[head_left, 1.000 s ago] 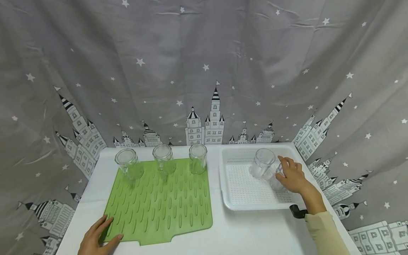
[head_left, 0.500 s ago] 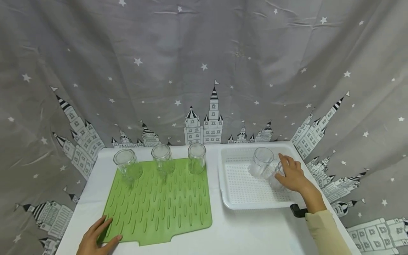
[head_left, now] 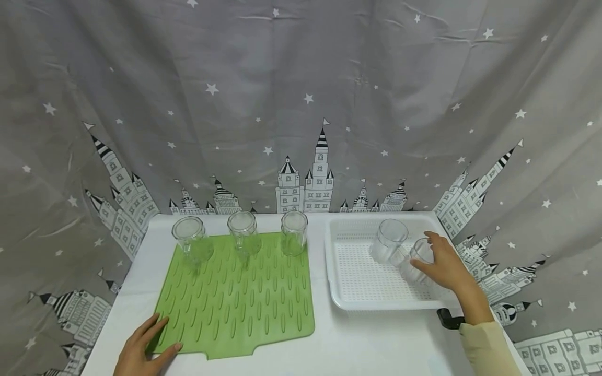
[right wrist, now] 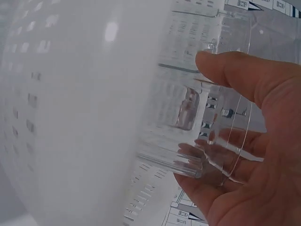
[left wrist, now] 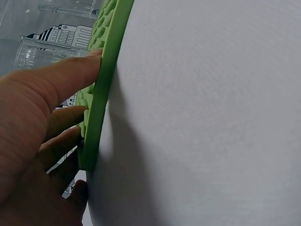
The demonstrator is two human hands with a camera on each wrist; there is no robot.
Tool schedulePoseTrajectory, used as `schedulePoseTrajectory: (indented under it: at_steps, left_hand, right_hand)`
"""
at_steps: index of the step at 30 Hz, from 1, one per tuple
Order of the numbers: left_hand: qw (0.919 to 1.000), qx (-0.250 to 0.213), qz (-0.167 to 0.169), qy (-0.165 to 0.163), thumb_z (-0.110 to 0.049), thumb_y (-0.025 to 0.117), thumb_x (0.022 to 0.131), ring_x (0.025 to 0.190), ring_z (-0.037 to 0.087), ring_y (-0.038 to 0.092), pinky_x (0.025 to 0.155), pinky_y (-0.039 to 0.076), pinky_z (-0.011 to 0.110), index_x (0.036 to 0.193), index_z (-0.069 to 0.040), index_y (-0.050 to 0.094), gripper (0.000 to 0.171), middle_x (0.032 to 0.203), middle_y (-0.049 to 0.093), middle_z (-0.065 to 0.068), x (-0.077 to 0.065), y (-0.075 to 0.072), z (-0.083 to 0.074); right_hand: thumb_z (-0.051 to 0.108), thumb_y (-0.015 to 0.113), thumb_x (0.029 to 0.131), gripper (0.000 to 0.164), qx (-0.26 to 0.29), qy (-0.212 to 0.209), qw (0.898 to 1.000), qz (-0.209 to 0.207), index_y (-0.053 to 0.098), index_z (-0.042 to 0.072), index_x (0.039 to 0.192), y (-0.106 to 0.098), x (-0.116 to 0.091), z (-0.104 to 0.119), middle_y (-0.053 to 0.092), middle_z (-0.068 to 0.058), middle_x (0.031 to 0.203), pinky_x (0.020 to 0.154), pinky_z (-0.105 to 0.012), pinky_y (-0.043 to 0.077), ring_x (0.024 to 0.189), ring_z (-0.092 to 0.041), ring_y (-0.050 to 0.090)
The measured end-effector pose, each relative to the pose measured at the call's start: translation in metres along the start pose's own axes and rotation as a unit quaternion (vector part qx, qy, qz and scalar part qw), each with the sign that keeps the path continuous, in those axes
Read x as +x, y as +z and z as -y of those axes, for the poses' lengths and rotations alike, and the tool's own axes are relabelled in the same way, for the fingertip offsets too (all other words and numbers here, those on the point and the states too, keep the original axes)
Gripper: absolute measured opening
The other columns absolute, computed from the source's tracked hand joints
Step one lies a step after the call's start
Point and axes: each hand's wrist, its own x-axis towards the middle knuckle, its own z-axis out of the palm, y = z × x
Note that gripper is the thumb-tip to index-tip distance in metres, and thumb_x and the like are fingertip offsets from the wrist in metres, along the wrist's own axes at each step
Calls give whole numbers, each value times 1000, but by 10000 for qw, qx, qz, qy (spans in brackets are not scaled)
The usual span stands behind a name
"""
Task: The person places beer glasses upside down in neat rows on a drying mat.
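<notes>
My left hand [head_left: 138,352] rests at the front left corner of a green ribbed drying mat [head_left: 235,308]. Its thumb lies along the front edge and its fingers on the left side, as the left wrist view also shows. Over the white perforated basket [head_left: 331,271], my right hand [head_left: 444,263] is cupped round a clear glass mug [head_left: 422,252]. In the right wrist view the thumb [right wrist: 225,66] lies along one side of this glass, and the other fingers show through it on the opposite side. Left of it in the basket stands another glass mug [head_left: 391,241].
Three glass mugs stand along the mat's back edge: a left mug [head_left: 188,235], a middle mug [head_left: 243,232] and a right mug [head_left: 294,233]. A white cloth [head_left: 348,344] covers the table. Behind hangs a grey curtain [head_left: 301,62] printed with castles and stars.
My right hand has shifted slightly to the right round the mug, so more of its rim shows between thumb and fingers. My left hand stays at the mat's corner.
</notes>
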Motion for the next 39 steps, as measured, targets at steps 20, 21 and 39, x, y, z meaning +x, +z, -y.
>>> schedulePoseTrajectory:
  at_steps: [20, 21, 39]
  left_hand:
    - [9999, 12, -87, -66, -57, 77, 95, 144, 68, 30, 113, 29, 88, 159, 5, 41, 95, 165, 28, 38, 1, 3, -3]
    - [9999, 10, -99, -74, -57, 77, 95, 144, 68, 30, 114, 29, 88, 159, 5, 41, 96, 166, 27, 38, 1, 4, -3]
    - [9997, -44, -230, -105, -57, 78, 94, 143, 67, 32, 110, 31, 88, 158, 4, 41, 96, 165, 30, 37, 1, 10, 3]
  right_hand:
    - [32, 83, 94, 79, -367, -135, 9965, -743, 47, -1, 156, -59, -11, 29, 47, -40, 154, 101, -82, 48, 134, -62, 51]
    - [32, 83, 94, 79, -368, -174, 9962, -775, 47, -1, 156, -62, -12, 30, 47, -39, 154, 101, -82, 48, 134, -61, 51]
    - [32, 83, 94, 77, -526, -243, 9960, -685, 49, 3, 156, -75, -21, 46, 48, -36, 155, 104, -85, 44, 137, -61, 50]
